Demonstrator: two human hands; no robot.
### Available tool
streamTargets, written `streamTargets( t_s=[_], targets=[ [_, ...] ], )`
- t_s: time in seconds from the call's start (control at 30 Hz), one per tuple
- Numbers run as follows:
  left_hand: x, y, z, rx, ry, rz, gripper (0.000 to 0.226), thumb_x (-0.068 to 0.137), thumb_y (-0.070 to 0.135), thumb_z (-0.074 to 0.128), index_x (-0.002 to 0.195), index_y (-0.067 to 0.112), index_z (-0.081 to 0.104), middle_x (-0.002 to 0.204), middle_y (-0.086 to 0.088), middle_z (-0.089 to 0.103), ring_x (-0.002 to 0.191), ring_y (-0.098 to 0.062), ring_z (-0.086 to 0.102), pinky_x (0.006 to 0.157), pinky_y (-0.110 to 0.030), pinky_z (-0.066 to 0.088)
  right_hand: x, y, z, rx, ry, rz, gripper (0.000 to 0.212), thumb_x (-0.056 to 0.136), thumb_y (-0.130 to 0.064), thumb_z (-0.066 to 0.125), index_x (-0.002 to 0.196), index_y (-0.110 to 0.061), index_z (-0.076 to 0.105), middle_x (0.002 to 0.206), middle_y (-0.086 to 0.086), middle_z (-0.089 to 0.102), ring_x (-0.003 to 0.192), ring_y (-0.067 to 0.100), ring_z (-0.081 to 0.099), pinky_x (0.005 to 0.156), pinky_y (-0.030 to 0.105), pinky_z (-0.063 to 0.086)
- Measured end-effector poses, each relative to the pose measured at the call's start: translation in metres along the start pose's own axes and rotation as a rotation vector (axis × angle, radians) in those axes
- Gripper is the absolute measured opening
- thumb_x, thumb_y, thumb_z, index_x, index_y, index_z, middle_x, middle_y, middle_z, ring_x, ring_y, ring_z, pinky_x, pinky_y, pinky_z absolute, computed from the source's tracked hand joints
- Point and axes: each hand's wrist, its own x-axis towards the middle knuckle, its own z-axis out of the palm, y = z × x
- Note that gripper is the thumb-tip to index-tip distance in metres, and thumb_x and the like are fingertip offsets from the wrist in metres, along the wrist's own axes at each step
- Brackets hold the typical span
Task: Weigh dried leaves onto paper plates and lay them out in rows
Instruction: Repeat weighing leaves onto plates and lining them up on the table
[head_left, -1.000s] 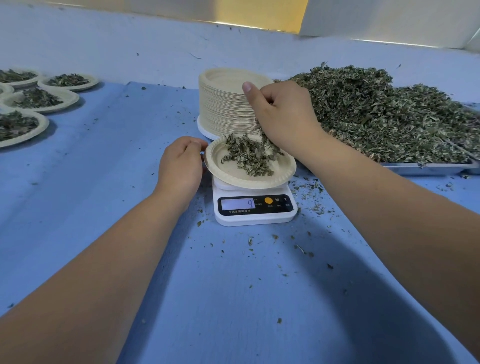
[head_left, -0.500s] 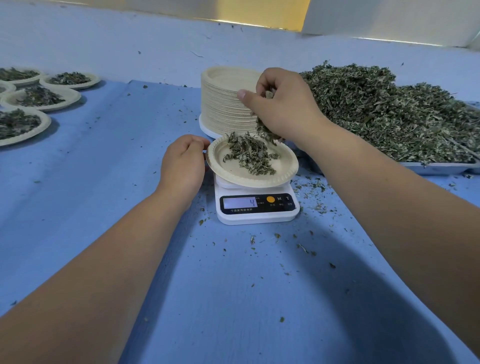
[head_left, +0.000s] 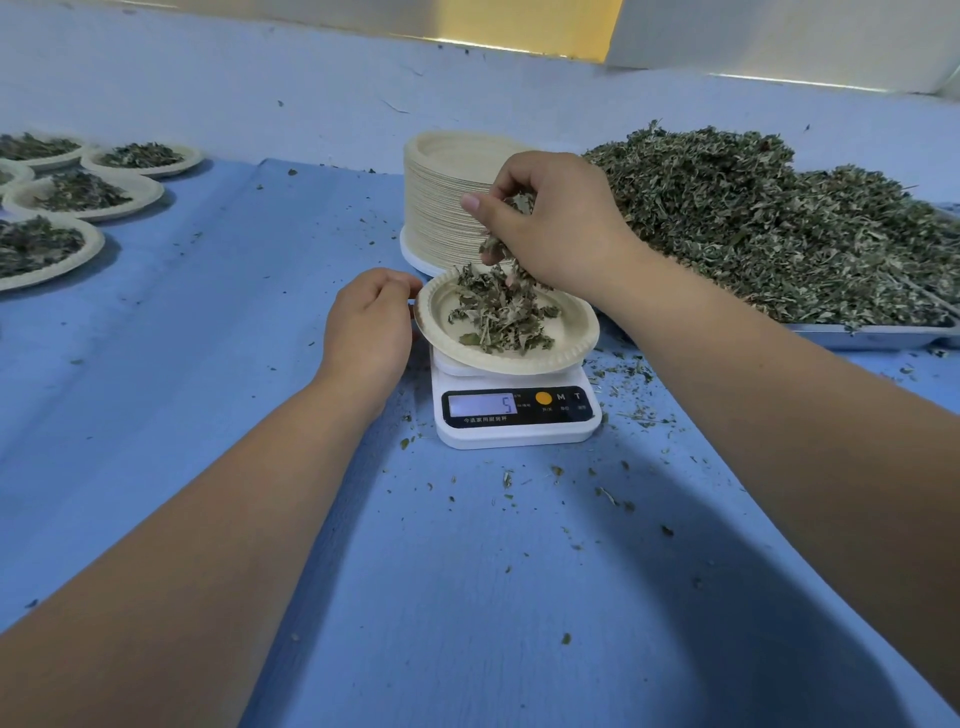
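- Now that the right hand (head_left: 561, 228) has lifted off the pile compared with a second ago, the scale (head_left: 519, 431) shows 5 instead of what looked like a 9. Best guess is the portion's still being fine-tuned, not finished.
- Dried leaves (head_left: 498, 317) sit heaped mid-plate on the paper plate (head_left: 576, 338), which rests on the scale.
- Right hand hovers over the plate's 12 o'clock edge, fingers bunched around a clump of leaves, with some trailing down to the pile.
- Left hand (head_left: 369, 322) hasn't budged. It's parked at the plate's 9 o'clock, fingers curled, seemingly pinching the rim.
- Plate stack (head_left: 441, 208) is at 12 o'clock from the scale, the big leaf heap (head_left: 779, 223) at 2, and the filled plates (head_left: 78, 195) out at 10.
- Next up, probably: settle the number, then move this plate over to the rows.
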Motion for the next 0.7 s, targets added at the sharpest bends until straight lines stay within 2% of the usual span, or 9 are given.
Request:
streamTargets(
  t_s=[0.1, 0.17, 0.27, 0.37, 0.47, 0.57, 0.63, 0.7],
  targets=[
    [0.0, 0.0, 0.0, 0.003, 0.002, -0.005, 0.028, 0.081, 0.033, 0.045, 0.079, 0.028, 0.072, 0.096, 0.003, 0.074, 0.094, -0.022, 0.071, 0.093, -0.051, 0.058, -0.001, 0.0, 0.001, -0.009, 0.014, -0.015, 0.039, 0.097, -0.043, 0.064, 0.086, -0.006, 0.064, 0.066, 0.0, 0.068, 0.05, 0.003, 0.068, 0.047, 0.009, 0.038],
    [0.001, 0.0, 0.001, 0.003, 0.003, -0.004, 0.028, 0.081, 0.032, 0.045, 0.079, 0.027, 0.072, 0.097, 0.003, 0.075, 0.095, -0.023, 0.071, 0.093, -0.051, 0.057, -0.002, 0.0, 0.001, -0.045, 0.027, -0.035, 0.042, 0.097, -0.046, 0.063, 0.084, -0.006, 0.064, 0.066, 0.003, 0.067, 0.05, 0.007, 0.068, 0.048, 0.014, 0.039],
    [0.001, -0.001, 0.001, 0.005, 0.002, -0.001, 0.028, 0.081, 0.032, 0.045, 0.079, 0.027, 0.072, 0.098, 0.002, 0.075, 0.099, -0.023, 0.07, 0.095, -0.052, 0.057, 0.001, 0.0, 0.002, -0.138, 0.042, -0.054, 0.044, 0.095, -0.052, 0.062, 0.081, -0.01, 0.067, 0.067, 0.002, 0.066, 0.062, 0.015, 0.062, 0.065, 0.032, 0.046],
    [0.001, -0.001, 0.001, 0.004, -0.001, 0.0, 0.027, 0.081, 0.033, 0.045, 0.076, 0.028, 0.071, 0.099, 0.002, 0.075, 0.101, -0.024, 0.07, 0.096, -0.054, 0.055, 0.002, 0.0, 0.001, -0.078, -0.042, 0.031, 0.039, 0.092, -0.053, 0.065, 0.083, -0.014, 0.068, 0.066, -0.004, 0.061, 0.057, 0.012, 0.052, 0.061, 0.029, 0.043],
    [0.002, -0.001, 0.001, 0.008, -0.002, 0.005, 0.028, 0.08, 0.033, 0.044, 0.077, 0.029, 0.072, 0.099, 0.002, 0.074, 0.101, -0.024, 0.069, 0.097, -0.055, 0.054, 0.006, -0.001, -0.003, 0.052, -0.136, 0.133, 0.025, 0.088, -0.035, 0.066, 0.088, -0.01, 0.068, 0.068, -0.006, 0.061, 0.056, 0.009, 0.053, 0.058, 0.026, 0.045],
    [0.002, -0.002, 0.0, 0.014, -0.005, 0.011, 0.028, 0.08, 0.033, 0.044, 0.076, 0.028, 0.072, 0.097, 0.002, 0.075, 0.098, -0.023, 0.07, 0.095, -0.055, 0.055, 0.009, -0.001, -0.008, 0.138, -0.198, 0.226, 0.015, 0.085, -0.015, 0.055, 0.087, -0.006, 0.067, 0.06, -0.011, 0.059, 0.051, 0.006, 0.048, 0.052, 0.02, 0.04],
    [0.003, -0.003, 0.001, 0.018, -0.007, 0.015, 0.029, 0.08, 0.032, 0.044, 0.077, 0.027, 0.072, 0.098, 0.002, 0.075, 0.098, -0.023, 0.07, 0.096, -0.054, 0.055, 0.009, -0.002, -0.01, 0.157, -0.206, 0.246, 0.021, 0.082, 0.0, 0.05, 0.08, -0.013, 0.066, 0.047, -0.016, 0.056, 0.044, -0.001, 0.048, 0.044, 0.012, 0.036],
    [0.004, -0.004, 0.001, 0.02, -0.006, 0.02, 0.029, 0.081, 0.032, 0.044, 0.078, 0.027, 0.073, 0.098, 0.002, 0.075, 0.1, -0.022, 0.069, 0.097, -0.053, 0.054, 0.006, -0.001, -0.011, 0.184, -0.183, 0.247, 0.029, 0.08, 0.009, 0.046, 0.081, -0.013, 0.065, 0.041, -0.016, 0.053, 0.037, -0.005, 0.046, 0.038, 0.011, 0.033]
  ],
)
